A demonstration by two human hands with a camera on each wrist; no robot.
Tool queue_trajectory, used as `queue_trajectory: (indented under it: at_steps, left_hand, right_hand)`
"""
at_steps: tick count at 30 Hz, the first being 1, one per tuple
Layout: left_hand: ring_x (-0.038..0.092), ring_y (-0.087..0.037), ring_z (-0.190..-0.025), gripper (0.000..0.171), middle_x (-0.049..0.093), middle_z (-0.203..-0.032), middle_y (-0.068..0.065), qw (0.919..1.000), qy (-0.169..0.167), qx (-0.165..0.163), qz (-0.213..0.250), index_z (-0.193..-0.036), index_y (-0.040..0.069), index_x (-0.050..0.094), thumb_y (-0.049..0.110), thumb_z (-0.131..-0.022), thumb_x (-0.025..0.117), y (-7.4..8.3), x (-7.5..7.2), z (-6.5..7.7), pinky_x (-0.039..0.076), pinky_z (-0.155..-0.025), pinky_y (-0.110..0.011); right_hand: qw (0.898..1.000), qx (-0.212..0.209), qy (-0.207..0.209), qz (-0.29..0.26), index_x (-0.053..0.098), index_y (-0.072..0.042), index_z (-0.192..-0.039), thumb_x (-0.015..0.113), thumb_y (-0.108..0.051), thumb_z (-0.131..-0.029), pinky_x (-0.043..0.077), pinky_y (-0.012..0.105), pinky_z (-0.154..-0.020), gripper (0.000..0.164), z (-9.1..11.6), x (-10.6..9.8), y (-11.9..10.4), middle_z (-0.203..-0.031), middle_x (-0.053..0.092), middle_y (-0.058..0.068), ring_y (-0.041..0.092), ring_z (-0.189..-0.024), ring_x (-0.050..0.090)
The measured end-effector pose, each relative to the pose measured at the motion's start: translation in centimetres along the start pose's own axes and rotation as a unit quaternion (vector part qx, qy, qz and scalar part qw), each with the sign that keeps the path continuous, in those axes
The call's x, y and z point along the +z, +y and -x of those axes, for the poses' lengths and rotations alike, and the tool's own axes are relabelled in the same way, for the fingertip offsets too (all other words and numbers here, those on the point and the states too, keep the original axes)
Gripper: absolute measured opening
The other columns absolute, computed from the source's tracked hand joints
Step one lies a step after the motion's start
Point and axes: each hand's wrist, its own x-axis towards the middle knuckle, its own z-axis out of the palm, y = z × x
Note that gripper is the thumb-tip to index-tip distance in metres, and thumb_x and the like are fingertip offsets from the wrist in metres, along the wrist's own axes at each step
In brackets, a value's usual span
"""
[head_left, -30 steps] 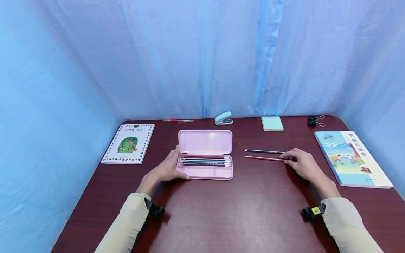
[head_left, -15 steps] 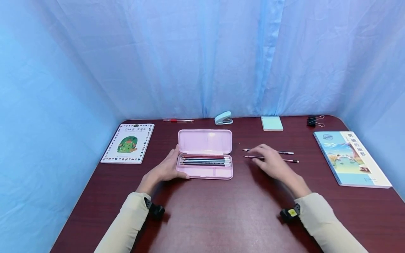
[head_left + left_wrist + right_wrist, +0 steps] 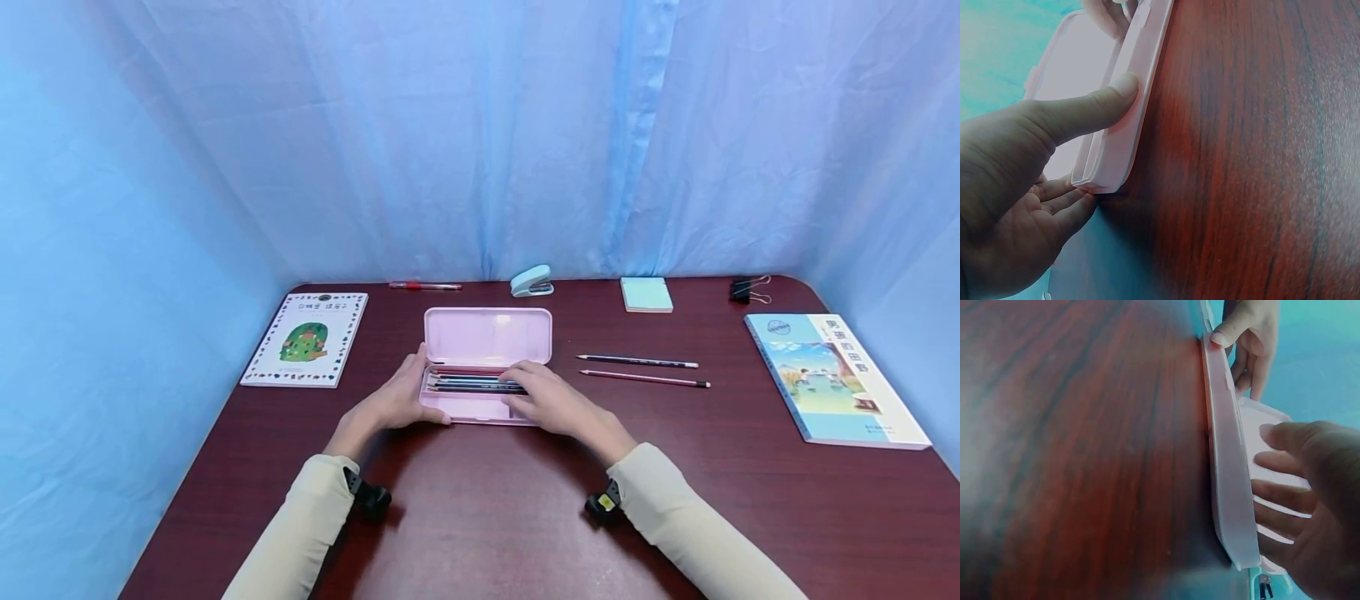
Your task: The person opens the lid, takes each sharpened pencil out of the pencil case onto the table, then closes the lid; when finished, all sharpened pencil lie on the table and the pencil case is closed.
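A pink pencil case (image 3: 480, 407) lies with its lid (image 3: 487, 335) raised at the back. Several pencils (image 3: 468, 387) lie side by side in its long rear compartment. My left hand (image 3: 392, 402) grips the case's left end; in the left wrist view the thumb (image 3: 1100, 109) presses the front wall while the other fingers reach round the end. Over the right part of the case is my right hand (image 3: 558, 404), its fingertips above the pencils' ends. The right wrist view shows those fingers (image 3: 1282, 495) spread and loosely bent past the front wall, the thumb apart from them.
Right of the case, a dark pencil (image 3: 637, 361) and a pink pencil (image 3: 645, 378) lie on the table (image 3: 480, 517). Along the back are a red pen (image 3: 425, 286), stapler (image 3: 532, 282), sticky notes (image 3: 647, 294) and binder clip (image 3: 748, 288). Books (image 3: 306, 340) (image 3: 836, 379) flank both sides.
My right hand has left the pink pencil on the table and moved left, past both loose pencils, to the case. Those pencils stay on the table. The left hand keeps its place.
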Motion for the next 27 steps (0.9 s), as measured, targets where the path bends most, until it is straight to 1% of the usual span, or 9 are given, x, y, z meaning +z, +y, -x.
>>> queue_trajectory:
  at_steps: [3,6,9,12,15,18,24,27]
  left_hand:
    - [0.028,-0.026,-0.128,0.127,0.024,-0.142,-0.018,1.0,-0.001,-0.005,-0.007,-0.147,0.002,-0.003,0.04,-0.062,0.084,0.0,-0.1,0.0,0.024,-0.107,-0.04]
    - [0.027,-0.026,-0.13,0.127,0.023,-0.143,-0.019,0.9999,-0.003,-0.007,-0.011,-0.147,0.001,-0.003,0.04,-0.063,0.083,0.1,-0.2,0.0,0.024,-0.107,-0.04]
    - [0.025,-0.026,-0.131,0.126,0.021,-0.145,-0.019,0.9998,-0.008,-0.009,-0.013,-0.147,0.001,-0.004,0.04,-0.063,0.083,0.1,-0.2,0.1,0.023,-0.108,-0.039]
    - [0.023,-0.025,-0.132,0.126,0.02,-0.146,-0.019,0.9998,-0.012,-0.013,-0.013,-0.147,0.001,-0.004,0.04,-0.064,0.082,0.2,-0.3,0.1,0.022,-0.108,-0.039]
    - [0.023,-0.025,-0.133,0.126,0.019,-0.146,-0.019,0.9997,-0.013,-0.016,-0.012,-0.147,0.001,-0.005,0.04,-0.064,0.082,0.2,-0.2,0.1,0.021,-0.108,-0.039]
    - [0.023,-0.025,-0.133,0.126,0.02,-0.145,-0.02,0.9998,-0.012,-0.016,-0.01,-0.147,0.001,-0.004,0.04,-0.064,0.083,0.1,-0.2,0.1,0.022,-0.108,-0.039]
    - [0.024,-0.026,-0.132,0.127,0.021,-0.145,-0.02,0.9998,-0.009,-0.015,-0.01,-0.147,0.001,-0.004,0.041,-0.063,0.083,0.1,-0.2,0.1,0.022,-0.108,-0.039]
    - [0.024,-0.026,-0.132,0.127,0.021,-0.145,-0.019,0.9997,-0.011,-0.019,-0.007,-0.147,0.002,-0.005,0.041,-0.063,0.083,0.1,-0.2,0.1,0.022,-0.108,-0.039]
  right_hand:
    - [1.0,-0.004,-0.004,0.022,0.061,-0.007,-0.115,0.059,-0.021,-0.09,0.039,0.038,-0.095,0.028,-0.2,0.0,0.0,-0.111,0.059,0.006,0.022,-0.107,0.053]
    - [0.999,-0.012,-0.003,0.03,0.061,-0.004,-0.115,0.06,-0.014,-0.088,0.04,0.039,-0.094,0.029,-0.5,-0.4,0.0,-0.109,0.06,0.01,0.024,-0.105,0.054]
    - [1.0,-0.019,-0.008,0.017,0.062,-0.002,-0.112,0.062,-0.006,-0.085,0.043,0.039,-0.089,0.028,-0.8,-0.8,0.3,-0.102,0.063,0.01,0.023,-0.097,0.057]
    - [1.0,-0.023,-0.019,-0.008,0.065,-0.001,-0.106,0.063,-0.002,-0.083,0.046,0.036,-0.083,0.024,-1.0,-1.0,0.7,-0.094,0.065,0.008,0.019,-0.089,0.059]
    - [0.999,-0.027,-0.023,-0.022,0.068,-0.003,-0.1,0.064,-0.001,-0.082,0.047,0.034,-0.08,0.018,-1.0,-1.0,1.0,-0.089,0.065,0.004,0.016,-0.085,0.059]
    - [0.999,-0.032,-0.022,-0.028,0.071,-0.006,-0.095,0.065,-0.002,-0.082,0.046,0.033,-0.08,0.015,-0.9,-1.0,1.2,-0.087,0.064,0.001,0.015,-0.085,0.058]
    - [0.999,-0.041,-0.011,-0.033,0.072,-0.008,-0.091,0.066,0.0,-0.081,0.047,0.032,-0.078,0.014,-0.8,-1.1,1.1,-0.085,0.062,-0.002,0.013,-0.082,0.057]
    - [0.999,-0.041,-0.018,-0.029,0.072,-0.008,-0.091,0.065,-0.001,-0.081,0.047,0.032,-0.077,0.013,-0.7,-1.2,1.0,-0.085,0.062,-0.002,0.013,-0.081,0.057]
